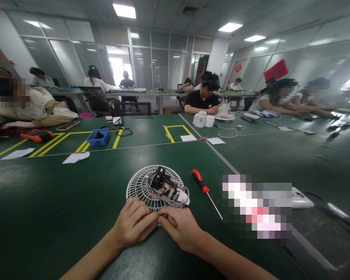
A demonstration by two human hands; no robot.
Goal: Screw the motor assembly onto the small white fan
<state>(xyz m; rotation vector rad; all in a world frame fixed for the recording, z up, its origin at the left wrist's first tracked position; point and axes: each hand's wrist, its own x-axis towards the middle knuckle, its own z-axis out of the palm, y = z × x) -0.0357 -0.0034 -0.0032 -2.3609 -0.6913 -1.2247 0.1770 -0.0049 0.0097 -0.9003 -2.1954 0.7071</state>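
A round white fan grille (135, 182) lies on the green table before me. On it rests an exposed black motor (157, 178) with red and white wires and a looped grey cord. My left hand (137, 221) is closed at the grille's near edge, its fingers bent and thumb pressed in. Meeting it fingertip to fingertip, my right hand (182, 227) is closed in a pinch. Whatever sits between the fingertips is hidden or too small to name. To the right lies a screwdriver (200, 181) with a red and black handle, its shaft pointing toward me.
A blue bin (98, 137) stands beyond on the left, near yellow tape marks and papers (76, 157). Right of the screwdriver is a blurred-out patch beside a white device (301, 198) with a cable. Across the table, a person (205, 97) handles white fan parts (224, 116).
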